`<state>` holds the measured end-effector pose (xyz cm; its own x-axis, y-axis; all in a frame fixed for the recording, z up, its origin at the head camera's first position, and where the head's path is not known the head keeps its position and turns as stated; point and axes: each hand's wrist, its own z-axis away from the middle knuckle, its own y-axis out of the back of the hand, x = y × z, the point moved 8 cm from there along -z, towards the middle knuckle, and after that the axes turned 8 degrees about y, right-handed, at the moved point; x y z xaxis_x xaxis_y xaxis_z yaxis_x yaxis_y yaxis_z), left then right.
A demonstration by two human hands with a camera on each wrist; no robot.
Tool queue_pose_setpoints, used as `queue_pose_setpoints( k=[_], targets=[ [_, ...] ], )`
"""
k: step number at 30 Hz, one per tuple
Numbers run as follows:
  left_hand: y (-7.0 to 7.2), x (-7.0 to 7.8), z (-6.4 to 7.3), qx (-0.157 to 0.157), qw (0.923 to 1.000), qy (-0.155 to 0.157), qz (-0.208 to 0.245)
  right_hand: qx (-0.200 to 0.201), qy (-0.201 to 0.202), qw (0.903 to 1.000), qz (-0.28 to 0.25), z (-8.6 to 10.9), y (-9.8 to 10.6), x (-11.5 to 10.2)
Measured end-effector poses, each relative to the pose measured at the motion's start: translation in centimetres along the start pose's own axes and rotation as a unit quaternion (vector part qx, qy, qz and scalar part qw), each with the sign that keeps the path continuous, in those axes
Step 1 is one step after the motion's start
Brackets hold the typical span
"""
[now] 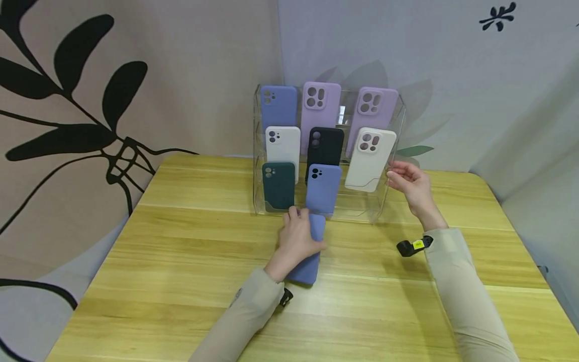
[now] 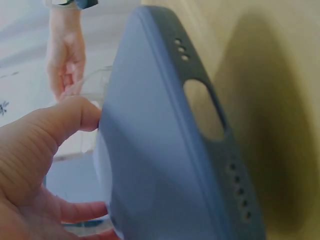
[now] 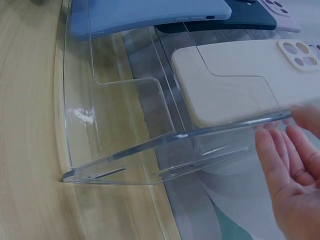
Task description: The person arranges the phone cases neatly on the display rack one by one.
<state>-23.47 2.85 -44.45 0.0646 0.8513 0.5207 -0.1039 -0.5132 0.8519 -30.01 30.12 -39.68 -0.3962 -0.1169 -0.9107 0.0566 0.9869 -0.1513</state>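
Observation:
My left hand (image 1: pixel 296 240) grips a blue phone case (image 1: pixel 305 272) by its long sides, just in front of a clear acrylic display stand (image 1: pixel 357 205). In the left wrist view the thumb presses one side of the case, whose slotted end (image 2: pixel 202 107) faces the camera close over the table. My right hand (image 1: pixel 412 188) pinches the stand's right side panel (image 3: pixel 175 136) between thumb and fingers. Nearest to it is a white phone case (image 1: pixel 368 166) on the middle tier. A smaller blue case (image 1: pixel 323 191) and a dark green case (image 1: pixel 278 187) stand on the front tier.
Higher in the stand are a blue case (image 1: pixel 279 106), two lilac cases (image 1: pixel 320 120), another white case (image 1: pixel 284 146) and a black case (image 1: pixel 326 148). The wooden table (image 1: pixel 190 261) meets a wall with printed leaves behind the stand.

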Motion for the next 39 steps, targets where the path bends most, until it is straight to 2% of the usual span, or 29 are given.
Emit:
queue_pose_setpoints(
  k=[6, 16, 23, 31, 34, 39],
  targets=[
    [1.1, 1.9, -0.4, 0.026, 0.9994, -0.015, 0.014, -0.002, -0.007, 1.0, 0.004, 0.0, 0.1, 0.0],
    [1.6, 4.0, -1.0, 0.052, 0.9981, -0.03, 0.011, 0.0, -0.01, 0.9999, 0.005, 0.0, 0.1, 0.1],
    [1.9, 6.3, -1.7, 0.093, 0.9929, -0.066, 0.037, -0.002, -0.015, 0.9999, 0.008, 0.0, 0.1, 0.1],
    [2.6, 9.7, -3.1, 0.145, 0.9786, -0.125, 0.075, -0.003, -0.014, 0.9999, -0.003, -0.1, 0.1, 0.2],
    [3.3, 11.1, -3.5, 0.181, 0.9677, -0.153, 0.085, -0.003, -0.013, 0.9999, -0.009, -0.1, 0.1, 0.2],
    [4.2, 12.8, -4.2, 0.251, 0.9443, -0.19, 0.097, 0.0, -0.018, 0.9998, -0.004, -0.1, 0.1, 0.2]
  ],
)
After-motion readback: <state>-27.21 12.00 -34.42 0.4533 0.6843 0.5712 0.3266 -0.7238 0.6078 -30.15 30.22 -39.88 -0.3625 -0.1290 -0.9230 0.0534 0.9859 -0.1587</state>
